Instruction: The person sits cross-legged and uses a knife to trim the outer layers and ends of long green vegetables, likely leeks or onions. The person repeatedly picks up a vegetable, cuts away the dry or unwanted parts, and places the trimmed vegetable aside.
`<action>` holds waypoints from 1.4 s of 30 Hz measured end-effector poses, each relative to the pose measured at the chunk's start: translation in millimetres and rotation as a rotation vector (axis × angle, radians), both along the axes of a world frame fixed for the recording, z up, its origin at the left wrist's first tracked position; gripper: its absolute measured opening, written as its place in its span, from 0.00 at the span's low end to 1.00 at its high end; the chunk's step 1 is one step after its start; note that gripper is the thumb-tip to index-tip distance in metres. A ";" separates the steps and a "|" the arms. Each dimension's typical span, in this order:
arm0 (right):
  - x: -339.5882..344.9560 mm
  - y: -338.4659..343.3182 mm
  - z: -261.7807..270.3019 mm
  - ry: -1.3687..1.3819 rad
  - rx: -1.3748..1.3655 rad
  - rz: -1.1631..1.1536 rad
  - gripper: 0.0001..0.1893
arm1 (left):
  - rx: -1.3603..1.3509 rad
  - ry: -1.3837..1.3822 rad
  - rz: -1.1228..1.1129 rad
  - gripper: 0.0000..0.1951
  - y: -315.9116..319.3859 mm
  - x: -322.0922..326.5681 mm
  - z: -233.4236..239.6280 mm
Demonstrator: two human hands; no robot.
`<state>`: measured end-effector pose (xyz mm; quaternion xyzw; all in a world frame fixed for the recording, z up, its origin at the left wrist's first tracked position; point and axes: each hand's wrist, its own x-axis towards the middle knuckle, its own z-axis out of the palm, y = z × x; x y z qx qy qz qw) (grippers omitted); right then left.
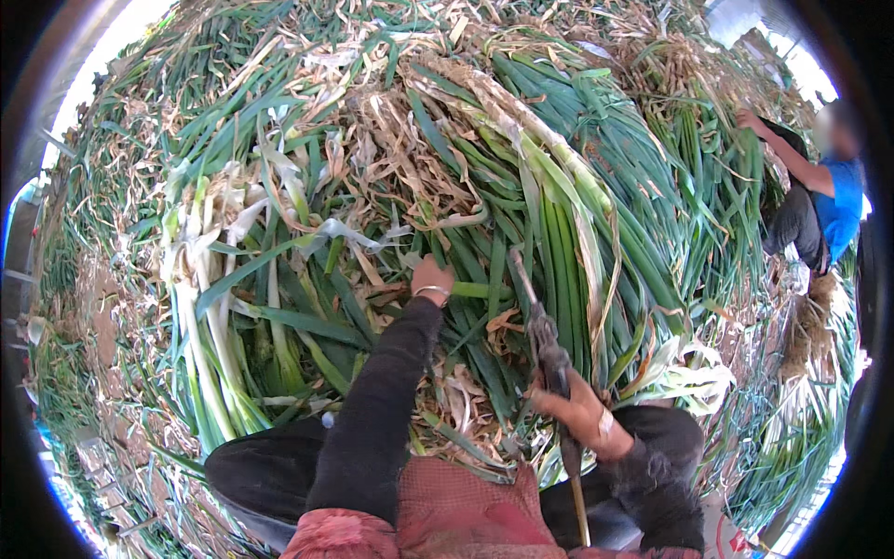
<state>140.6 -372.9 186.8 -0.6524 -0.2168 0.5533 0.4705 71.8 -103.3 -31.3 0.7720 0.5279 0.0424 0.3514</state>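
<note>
My left hand [431, 274], with a bracelet at the wrist, reaches into the heap of green onion leaves; its fingers are curled at a pale leaf end, and whether they grip it is not clear. In my right hand [576, 412] is a dark-handled tool with a thin metal nozzle [525, 276], like an air blow gun, with a hose or rod [580, 506] running down from it. Long green onions with white stalks [209, 342] lie at the left, and more with roots and dry skins [552, 150] lie beyond the nozzle.
Dry peeled leaves [391, 154] cover the middle of the heap. Pale peeled leaves [688, 374] lie right of my knee. At the far right a person in a blue shirt [838, 202] reaches to the onions, near a rooted bundle [814, 335].
</note>
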 end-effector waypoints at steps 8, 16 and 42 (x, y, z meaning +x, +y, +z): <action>20.0 -8.2 15.5 0.159 -0.064 -0.007 0.23 | -0.293 0.059 0.309 0.39 20.8 48.2 -16.6; 12.4 -11.6 10.3 0.069 0.074 0.060 0.19 | -0.341 -0.224 -0.118 0.38 116.0 -119.5 36.0; -151.9 -47.0 -41.1 -0.067 -0.145 0.544 0.29 | -0.010 0.416 -0.359 0.27 -200.5 -286.8 188.4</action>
